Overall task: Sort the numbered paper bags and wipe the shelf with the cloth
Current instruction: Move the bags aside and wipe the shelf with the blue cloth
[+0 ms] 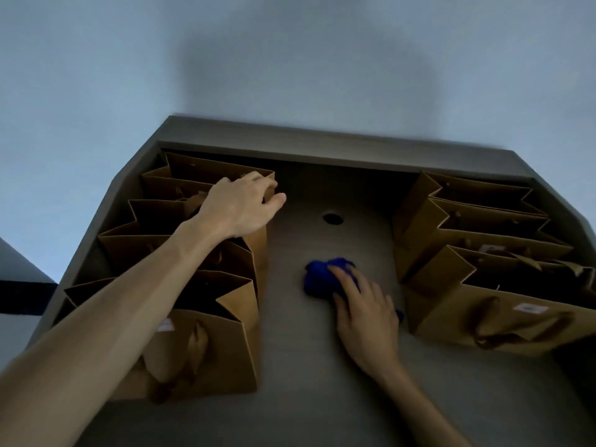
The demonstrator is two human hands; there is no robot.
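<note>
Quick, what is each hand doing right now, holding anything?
Left hand: curled over the top edge of a paper bag in the left row, gripping it.
Right hand: fingers spread flat, pressing the blue cloth onto the shelf.

Shelf [300,366] middle lane open; bag rows [180,253] flank both sides; cloth [322,279] mid-lane

We have a single view, from a wide-angle camera worn on the person's head, looking forward and down onto the shelf [322,366] from close above its near edge. It faces the wall [290,59] behind the shelf's far edge, and the lens bends the shelf's left and right edges inward toward the far corners. Both forearms reach in from the bottom of the frame, so we sit within arm's length, and with only one camera no second view overlaps.
</note>
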